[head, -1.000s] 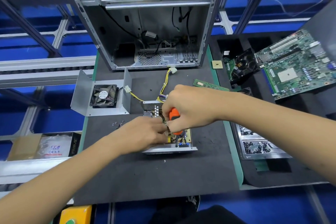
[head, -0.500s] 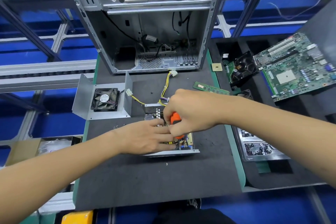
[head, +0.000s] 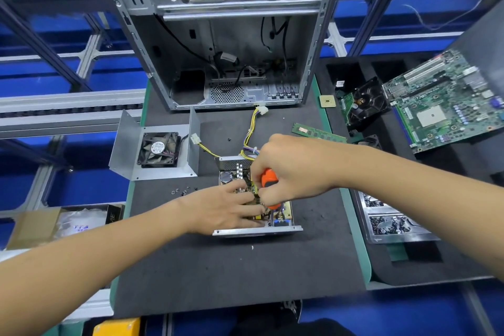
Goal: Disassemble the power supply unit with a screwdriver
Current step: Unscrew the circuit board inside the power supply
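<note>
The opened power supply unit [head: 283, 229] lies on the dark mat, its circuit board exposed in a shallow metal tray. My right hand [head: 289, 169] grips an orange-handled screwdriver [head: 268, 179] held upright, tip down near the board's front right. My left hand [head: 226, 207] rests flat on the board, fingers spread, pressing it down beside the screwdriver. Yellow and black cables [head: 249, 133] run from the unit toward the case. The unit's removed cover with its black fan [head: 158, 148] lies to the left.
An empty computer case [head: 231, 35] stands behind the unit. Loose screws [head: 181, 191] lie left of it. A RAM stick [head: 317, 132], a CPU [head: 327, 101], a motherboard [head: 447, 106] and screw trays [head: 392, 218] sit to the right. A cardboard box [head: 62, 222] is at the left.
My head has shifted slightly, so the scene sits a little lower. Both hands stay on the unit, and the screwdriver handle has turned a little in my right hand.
</note>
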Tool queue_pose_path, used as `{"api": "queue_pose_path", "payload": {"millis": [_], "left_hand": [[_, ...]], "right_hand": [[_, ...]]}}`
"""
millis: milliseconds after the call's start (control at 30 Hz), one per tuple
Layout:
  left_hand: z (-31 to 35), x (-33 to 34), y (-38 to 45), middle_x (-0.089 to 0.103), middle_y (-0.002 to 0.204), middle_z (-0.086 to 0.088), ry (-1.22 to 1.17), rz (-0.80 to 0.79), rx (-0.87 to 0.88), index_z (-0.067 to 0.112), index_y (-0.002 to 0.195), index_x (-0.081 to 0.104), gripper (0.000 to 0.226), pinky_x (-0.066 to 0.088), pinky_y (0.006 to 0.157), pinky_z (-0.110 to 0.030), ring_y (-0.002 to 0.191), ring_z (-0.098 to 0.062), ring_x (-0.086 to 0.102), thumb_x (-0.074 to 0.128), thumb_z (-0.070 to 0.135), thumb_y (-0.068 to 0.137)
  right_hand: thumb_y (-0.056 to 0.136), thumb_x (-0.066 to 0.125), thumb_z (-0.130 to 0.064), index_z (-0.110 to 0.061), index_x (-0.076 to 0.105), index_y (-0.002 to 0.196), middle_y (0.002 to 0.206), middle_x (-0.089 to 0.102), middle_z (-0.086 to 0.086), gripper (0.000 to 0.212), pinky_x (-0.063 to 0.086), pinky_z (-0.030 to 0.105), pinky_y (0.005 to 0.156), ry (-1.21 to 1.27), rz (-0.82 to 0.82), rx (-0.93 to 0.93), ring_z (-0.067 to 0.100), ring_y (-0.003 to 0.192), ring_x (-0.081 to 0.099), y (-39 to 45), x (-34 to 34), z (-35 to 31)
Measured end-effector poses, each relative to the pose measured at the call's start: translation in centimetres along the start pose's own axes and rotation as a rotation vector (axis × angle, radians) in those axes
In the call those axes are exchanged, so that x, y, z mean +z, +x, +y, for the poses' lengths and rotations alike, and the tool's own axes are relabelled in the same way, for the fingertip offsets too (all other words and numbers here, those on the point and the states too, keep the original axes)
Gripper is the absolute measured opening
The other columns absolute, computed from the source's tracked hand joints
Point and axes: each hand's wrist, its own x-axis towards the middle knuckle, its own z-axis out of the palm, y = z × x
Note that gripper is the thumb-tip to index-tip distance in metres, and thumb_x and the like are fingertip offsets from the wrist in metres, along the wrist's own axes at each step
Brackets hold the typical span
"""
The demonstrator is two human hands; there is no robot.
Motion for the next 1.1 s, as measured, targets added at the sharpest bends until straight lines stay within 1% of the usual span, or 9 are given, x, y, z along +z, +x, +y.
{"api": "queue_pose_path", "payload": {"millis": [100,300,400,533,667,800,900,1000,1100], "left_hand": [[0.02,0.05,0.15,0.046,0.132,0.002,-0.005,-0.006,-0.008,0.023,0.143,0.034,0.082,0.042,0.098,-0.046,0.114,-0.027,0.052,-0.017,0.001,0.084],[0.13,0.12,0.47,0.042,0.126,0.001,-0.01,-0.009,-0.006,0.021,0.145,0.026,0.062,0.042,0.097,-0.048,0.111,-0.029,0.051,0.022,0.002,0.087],[0.04,-0.06,0.53,0.043,0.127,0.003,0.006,0.003,-0.013,0.022,0.144,0.031,0.064,0.043,0.097,-0.047,0.108,-0.027,0.053,0.014,0.002,0.086],[0.14,0.01,0.54,0.042,0.129,0.002,-0.005,-0.016,0.003,0.022,0.146,0.026,0.064,0.041,0.099,-0.048,0.114,-0.027,0.051,0.025,0.003,0.085],[0.05,0.25,0.38,0.043,0.129,0.001,-0.002,-0.009,0.001,0.021,0.145,0.029,0.076,0.043,0.097,-0.048,0.113,-0.027,0.052,-0.01,-0.001,0.083],[0.16,0.14,0.42,0.043,0.126,0.002,-0.013,-0.009,-0.021,0.021,0.143,0.032,0.066,0.043,0.096,-0.046,0.109,-0.025,0.053,0.011,0.001,0.084],[-0.17,-0.1,0.19,0.045,0.129,0.0,-0.044,0.0,0.02,0.02,0.145,0.028,0.067,0.041,0.1,-0.047,0.115,-0.025,0.052,0.013,0.002,0.082],[-0.58,-0.32,-0.26,0.057,0.121,-0.006,-0.092,0.108,0.004,0.013,0.134,0.044,0.064,0.045,0.096,-0.042,0.109,-0.026,0.057,0.002,0.002,0.087],[-0.46,-0.16,-0.26,0.065,0.1,-0.008,-0.2,0.312,-0.104,0.008,0.1,0.066,0.033,0.049,0.085,-0.037,0.091,-0.029,0.062,0.033,0.011,0.098]], "right_hand": [[0.07,0.062,-0.03,-0.02,0.064,0.067,0.053,0.053,0.002,0.01,0.032,0.025,0.04,0.0,0.003,0.001,0.015,0.056,0.047,-0.16,0.09,0.06],[0.071,0.063,-0.029,-0.02,0.063,0.067,0.053,0.051,0.0,0.01,0.037,0.027,0.044,0.016,0.005,-0.002,0.018,0.059,0.05,-0.22,0.07,0.13],[0.071,0.063,-0.028,-0.02,0.065,0.068,0.052,0.052,-0.001,0.009,0.038,0.028,0.044,0.026,0.017,-0.007,0.013,0.054,0.047,-0.32,0.11,0.2],[0.07,0.064,-0.028,-0.019,0.065,0.068,0.05,0.047,-0.004,0.01,0.038,0.027,0.044,0.032,0.03,-0.013,0.01,0.054,0.047,-0.4,0.25,0.24],[0.07,0.065,-0.028,-0.02,0.065,0.068,0.05,0.046,-0.006,0.008,0.042,0.03,0.046,0.036,0.036,-0.008,0.008,0.056,0.047,-0.48,0.22,0.3],[0.071,0.064,-0.03,-0.022,0.064,0.067,0.052,0.05,-0.004,0.009,0.042,0.029,0.047,0.031,0.022,-0.009,-0.003,0.065,0.048,-0.45,0.02,0.31],[0.071,0.065,-0.029,-0.022,0.063,0.067,0.051,0.045,-0.008,0.008,0.038,0.027,0.045,0.036,0.025,-0.017,0.006,0.055,0.047,-0.5,0.12,0.24],[0.072,0.065,-0.03,-0.023,0.06,0.066,0.051,0.044,-0.009,0.01,0.037,0.027,0.045,0.028,0.012,-0.019,0.008,0.056,0.047,-0.58,0.46,0.18],[0.072,0.064,-0.03,-0.018,0.063,0.069,0.051,0.045,-0.002,0.013,0.044,0.034,0.046,0.008,0.009,-0.036,0.014,0.056,0.047,-0.61,0.57,0.32]]}}
